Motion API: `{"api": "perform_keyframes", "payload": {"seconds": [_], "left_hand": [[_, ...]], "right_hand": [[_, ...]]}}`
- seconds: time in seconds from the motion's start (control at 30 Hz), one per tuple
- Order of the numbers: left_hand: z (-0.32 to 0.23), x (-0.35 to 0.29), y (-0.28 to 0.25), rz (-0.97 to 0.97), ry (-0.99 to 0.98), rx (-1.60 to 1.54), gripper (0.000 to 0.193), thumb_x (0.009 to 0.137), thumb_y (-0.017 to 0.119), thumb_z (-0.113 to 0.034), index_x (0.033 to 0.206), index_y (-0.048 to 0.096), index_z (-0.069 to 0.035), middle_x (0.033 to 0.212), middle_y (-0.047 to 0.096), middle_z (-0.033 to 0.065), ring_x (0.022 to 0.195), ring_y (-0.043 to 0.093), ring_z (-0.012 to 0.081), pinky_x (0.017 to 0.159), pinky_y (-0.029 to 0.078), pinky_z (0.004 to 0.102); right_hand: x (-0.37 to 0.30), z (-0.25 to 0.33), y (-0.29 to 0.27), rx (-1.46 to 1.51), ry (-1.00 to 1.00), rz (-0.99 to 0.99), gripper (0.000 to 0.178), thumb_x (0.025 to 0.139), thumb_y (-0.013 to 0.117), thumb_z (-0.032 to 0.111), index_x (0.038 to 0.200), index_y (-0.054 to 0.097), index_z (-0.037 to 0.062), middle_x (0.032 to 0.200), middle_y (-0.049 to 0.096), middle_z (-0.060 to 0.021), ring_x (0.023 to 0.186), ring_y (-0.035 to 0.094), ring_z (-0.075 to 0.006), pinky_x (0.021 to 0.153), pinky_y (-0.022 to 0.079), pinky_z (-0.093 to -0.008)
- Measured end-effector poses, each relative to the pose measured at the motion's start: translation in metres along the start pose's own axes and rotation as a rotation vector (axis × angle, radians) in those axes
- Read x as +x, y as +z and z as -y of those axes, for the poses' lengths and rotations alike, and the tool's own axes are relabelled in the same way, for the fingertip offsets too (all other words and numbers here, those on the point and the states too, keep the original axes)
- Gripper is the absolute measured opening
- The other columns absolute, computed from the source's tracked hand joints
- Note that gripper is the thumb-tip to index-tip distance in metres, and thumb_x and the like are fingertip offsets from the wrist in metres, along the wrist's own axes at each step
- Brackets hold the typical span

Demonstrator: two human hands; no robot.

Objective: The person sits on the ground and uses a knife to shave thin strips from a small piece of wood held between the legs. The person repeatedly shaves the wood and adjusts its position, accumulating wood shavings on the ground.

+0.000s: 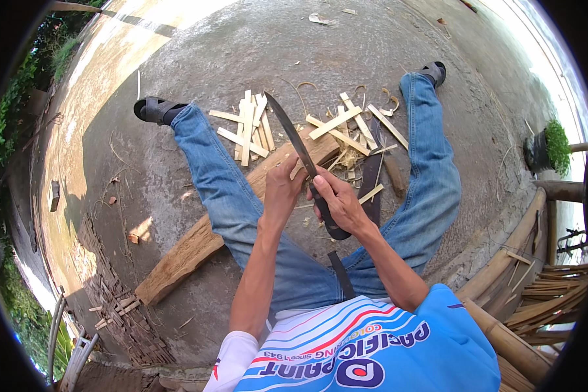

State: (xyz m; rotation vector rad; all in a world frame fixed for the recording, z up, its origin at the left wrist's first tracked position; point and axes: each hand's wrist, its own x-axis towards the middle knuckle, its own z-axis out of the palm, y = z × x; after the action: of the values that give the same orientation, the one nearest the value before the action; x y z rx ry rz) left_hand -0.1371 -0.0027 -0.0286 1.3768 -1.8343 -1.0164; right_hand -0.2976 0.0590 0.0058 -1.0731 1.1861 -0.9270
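My right hand [339, 202] grips the dark handle of a long knife [293, 138], its blade pointing up and away from me. My left hand [283, 185] is closed on a thin pale bamboo strip right beside the blade, above a long wooden log [196, 245] that lies across my lap between my legs in blue jeans. The strip itself is mostly hidden by my fingers.
Cut bamboo slats [249, 128] and shavings [350, 127] lie scattered on the concrete between my feet. A dark sheath [372, 183] rests by my right leg. Bamboo poles and strips [546, 297] are stacked at right, near a potted plant [550, 150]. Woven matting [114, 294] lies at lower left.
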Motion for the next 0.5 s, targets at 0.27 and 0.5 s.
{"api": "perform_keyframes", "payload": {"seconds": [0.27,0.5], "left_hand": [[0.001,0.000,0.003,-0.035,0.010,0.018,0.046,0.093,0.072,-0.006,0.138,0.064,-0.006,0.105,0.077,0.0219,0.098,0.077,0.0277,0.079,0.058,0.0375],[0.004,-0.003,0.005,-0.099,0.087,-0.002,0.043,0.091,0.073,-0.006,0.133,0.065,-0.009,0.092,0.072,0.0212,0.082,0.071,0.0359,0.069,0.053,0.0425]], "right_hand": [[-0.001,0.007,0.003,-0.114,0.012,-0.014,0.052,0.112,0.041,0.036,0.160,0.041,0.0153,0.076,0.058,-0.0049,0.059,0.058,-0.0132,0.059,0.052,-0.0322],[-0.001,0.016,0.003,-0.193,0.039,0.003,0.052,0.112,0.042,0.032,0.160,0.040,0.0113,0.075,0.056,-0.0093,0.063,0.056,-0.0178,0.065,0.050,-0.0363]]}}
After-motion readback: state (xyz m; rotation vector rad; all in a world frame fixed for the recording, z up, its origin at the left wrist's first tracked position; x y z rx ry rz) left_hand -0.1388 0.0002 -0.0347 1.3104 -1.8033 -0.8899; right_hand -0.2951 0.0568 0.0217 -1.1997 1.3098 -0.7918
